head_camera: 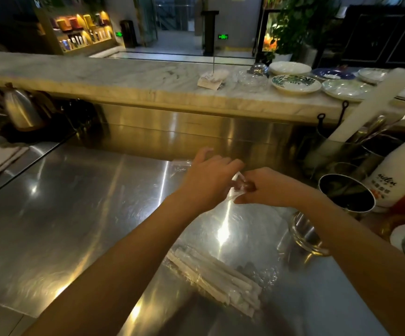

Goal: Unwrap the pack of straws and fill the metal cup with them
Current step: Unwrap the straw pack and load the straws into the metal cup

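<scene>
A clear plastic pack (pixel 233 226) hangs over the steel counter, stretched from my hands down to a bundle of white paper-wrapped straws (pixel 216 275) that rests at its lower end. My left hand (pixel 208 180) and my right hand (pixel 267 187) meet at the pack's top edge, and both pinch the plastic there. A metal cup (pixel 305 235) lies tilted on the counter under my right forearm, partly hidden by it. A second, dark-looking metal cup (pixel 347 195) stands upright to the right.
A white bottle with print (pixel 395 175) and a holder with metal utensils (pixel 366 137) crowd the right side. Plates (pixel 296 84) line the marble ledge behind. A kettle (pixel 22 110) stands at the far left beside a folded cloth (pixel 0 161). A steel counter (pixel 63 214) spreads left.
</scene>
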Demonstrator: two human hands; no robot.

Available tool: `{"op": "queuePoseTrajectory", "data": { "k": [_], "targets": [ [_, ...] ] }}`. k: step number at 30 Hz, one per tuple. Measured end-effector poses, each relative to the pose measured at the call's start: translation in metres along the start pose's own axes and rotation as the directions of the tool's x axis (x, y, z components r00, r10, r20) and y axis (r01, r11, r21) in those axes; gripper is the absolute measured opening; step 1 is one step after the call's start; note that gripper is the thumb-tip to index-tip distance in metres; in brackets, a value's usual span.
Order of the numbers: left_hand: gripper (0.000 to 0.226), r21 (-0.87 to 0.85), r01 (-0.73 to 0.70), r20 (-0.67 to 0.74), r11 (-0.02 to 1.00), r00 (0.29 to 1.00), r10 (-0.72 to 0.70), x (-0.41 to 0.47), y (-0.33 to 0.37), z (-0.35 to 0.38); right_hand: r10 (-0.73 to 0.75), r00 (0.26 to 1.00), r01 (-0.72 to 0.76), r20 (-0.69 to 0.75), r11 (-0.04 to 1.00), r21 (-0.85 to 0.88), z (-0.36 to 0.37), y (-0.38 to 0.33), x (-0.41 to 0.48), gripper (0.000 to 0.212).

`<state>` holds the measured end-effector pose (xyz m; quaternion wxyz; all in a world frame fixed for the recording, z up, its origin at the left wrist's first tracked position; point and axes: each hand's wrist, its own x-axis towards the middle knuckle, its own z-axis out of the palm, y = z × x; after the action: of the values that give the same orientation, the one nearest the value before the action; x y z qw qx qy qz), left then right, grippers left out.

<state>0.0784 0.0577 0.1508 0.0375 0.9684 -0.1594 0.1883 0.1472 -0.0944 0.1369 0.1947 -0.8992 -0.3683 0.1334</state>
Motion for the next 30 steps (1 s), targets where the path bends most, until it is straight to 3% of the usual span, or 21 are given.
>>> {"op": "queuePoseTrajectory", "data": {
  "k": [3, 5, 7, 10, 12, 15, 19, 21, 23, 26, 28, 30],
  "targets": [
    [0.007, -0.091, 0.015, -0.023, 0.996, 1.000, -0.017, -0.002, 0.001, -0.003, -0.009, 0.999, 0.010, -0.041, 1.000, 0.021, -0.005, 0.003, -0.009, 0.030],
    [0.007, -0.210, 0.053, -0.028, 0.976, 0.998, -0.061, -0.003, -0.001, -0.008, 0.023, 0.994, -0.031, -0.105, 0.997, -0.075, -0.008, 0.007, -0.013, 0.060],
    [0.010, -0.251, 0.088, -0.037, 0.964, 0.994, -0.100, -0.002, -0.004, -0.013, 0.077, 0.975, -0.088, -0.207, 0.995, -0.047, -0.013, 0.009, -0.020, 0.082],
    [0.011, -0.280, 0.141, -0.032, 0.950, 0.987, -0.156, -0.003, -0.010, -0.019, 0.166, 0.920, -0.048, -0.356, 0.947, 0.318, -0.014, 0.015, -0.032, 0.091],
    [0.011, -0.286, 0.170, -0.030, 0.943, 0.982, -0.186, -0.004, -0.015, -0.021, 0.245, 0.898, 0.017, -0.365, 0.810, 0.586, -0.005, 0.019, -0.041, 0.095],
    [0.012, -0.287, 0.208, -0.020, 0.935, 0.975, -0.223, -0.006, -0.019, -0.024, 0.336, 0.899, 0.007, -0.281, 0.631, 0.776, 0.019, 0.027, -0.052, 0.083],
    [0.015, -0.269, 0.264, 0.016, 0.926, 0.963, -0.270, -0.006, -0.022, -0.028, 0.353, 0.903, 0.030, -0.244, 0.515, 0.857, 0.048, 0.042, -0.061, 0.031],
    [0.014, -0.272, 0.283, 0.035, 0.920, 0.958, -0.284, -0.003, -0.023, -0.031, 0.358, 0.902, 0.025, -0.241, 0.515, 0.857, 0.056, 0.047, -0.065, 0.011],
    [0.017, -0.225, 0.306, 0.123, 0.925, 0.951, -0.285, -0.001, -0.021, -0.037, 0.358, 0.896, 0.016, -0.261, 0.563, 0.826, 0.059, 0.049, -0.067, 0.010],
    [0.062, 0.059, 0.260, 0.271, 0.964, 0.925, -0.266, 0.000, -0.012, -0.046, 0.350, 0.888, 0.026, -0.299, 0.610, 0.792, 0.052, 0.046, -0.069, 0.017],
    [0.072, 0.079, 0.130, 0.110, 0.988, 0.984, -0.138, 0.003, 0.007, -0.057, 0.325, 0.886, 0.049, -0.331, 0.644, 0.763, 0.044, 0.041, -0.069, 0.021],
    [0.064, 0.029, -0.076, -0.102, 0.997, 0.992, 0.078, 0.010, 0.035, -0.067, 0.290, 0.884, 0.082, -0.368, 0.677, 0.731, 0.035, 0.035, -0.069, 0.024]
  ]
}}
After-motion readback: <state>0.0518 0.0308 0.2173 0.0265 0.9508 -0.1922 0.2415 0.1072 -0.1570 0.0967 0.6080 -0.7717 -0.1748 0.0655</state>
